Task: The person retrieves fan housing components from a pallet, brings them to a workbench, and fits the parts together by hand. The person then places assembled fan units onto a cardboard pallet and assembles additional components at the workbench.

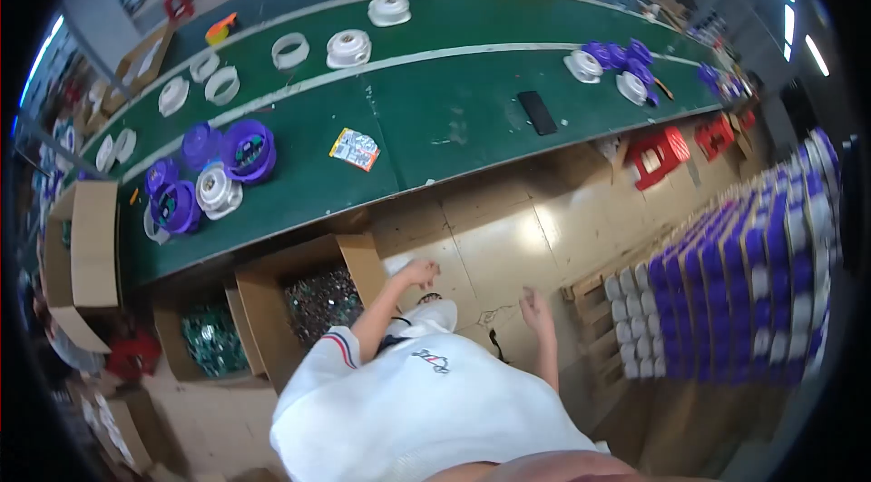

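"Cardboard box (364, 266) near the left hand (420, 273), right?"

"Yep, by the worktop (454, 132), loaded with small parts (319, 300). Left hand's empty, loosely curled; right hand (535, 308) is empty too, fingers partly open, nearer the purple-and-white stack (726, 300)."

Count, green bench: phone (536, 113), 1; printed sheet (355, 149), 1; white housings (348, 51), 5 (1 left, 2 mid, 2 right); pale rings (221, 85), 6, plus 1 partly hidden; purple pieces (249, 151), 4 in left cluster, right cluster overlapping, no exact count. Below bench: open cartons (308, 278) of small parts, 2; parts too many to count. Stacked purple-and-white pieces (726, 300): uncountable.
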### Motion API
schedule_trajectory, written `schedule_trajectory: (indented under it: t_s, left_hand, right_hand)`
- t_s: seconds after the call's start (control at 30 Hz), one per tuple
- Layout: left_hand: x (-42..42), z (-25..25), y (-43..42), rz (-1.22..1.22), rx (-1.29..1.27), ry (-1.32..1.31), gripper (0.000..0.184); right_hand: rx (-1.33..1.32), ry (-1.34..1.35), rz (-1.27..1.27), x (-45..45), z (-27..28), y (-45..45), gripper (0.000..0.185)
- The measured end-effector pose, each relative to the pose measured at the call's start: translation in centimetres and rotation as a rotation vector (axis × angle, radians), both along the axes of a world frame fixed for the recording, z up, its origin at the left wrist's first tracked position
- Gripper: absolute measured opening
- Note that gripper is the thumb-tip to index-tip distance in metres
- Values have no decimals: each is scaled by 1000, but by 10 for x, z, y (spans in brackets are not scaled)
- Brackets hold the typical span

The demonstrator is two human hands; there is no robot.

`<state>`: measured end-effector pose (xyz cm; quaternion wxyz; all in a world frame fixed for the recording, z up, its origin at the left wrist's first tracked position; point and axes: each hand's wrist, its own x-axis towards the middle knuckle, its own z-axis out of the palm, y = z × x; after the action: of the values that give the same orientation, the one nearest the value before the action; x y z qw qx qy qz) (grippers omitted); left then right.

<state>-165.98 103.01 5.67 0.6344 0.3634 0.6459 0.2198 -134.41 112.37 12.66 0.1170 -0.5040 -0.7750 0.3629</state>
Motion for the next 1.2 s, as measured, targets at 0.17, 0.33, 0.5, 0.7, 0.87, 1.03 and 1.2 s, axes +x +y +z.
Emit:
schedule_trajectory:
  t_s: [0.17,0.33,0.5,0.7,0.87,1.03,1.2]
  left_hand:
    - [-66,92,64,386,394,-149,22]
    - [-181,116,135,748,694,352,26]
    - [-311,121,236,921,649,888,46]
    - [-425,99,318,770,234,1116,51]
    - [-438,81,332,745,229,1369,31]
    - [-451,77,335,782,233,1341,23]
    - [-443,110,314,855,410,1317,27]
  right_hand:
    - [-42,253,254,-156,76,129,27]
    - [115,262,621,-309,111,253,25]
    - [326,355,850,-524,69,408,30]
    - [546,50,785,-715,57,483,46]
    - [714,-139,782,-791,35,517,42]
    - [756,-172,739,-801,17,523,26]
    - [695,80,789,-778,34,519,21]
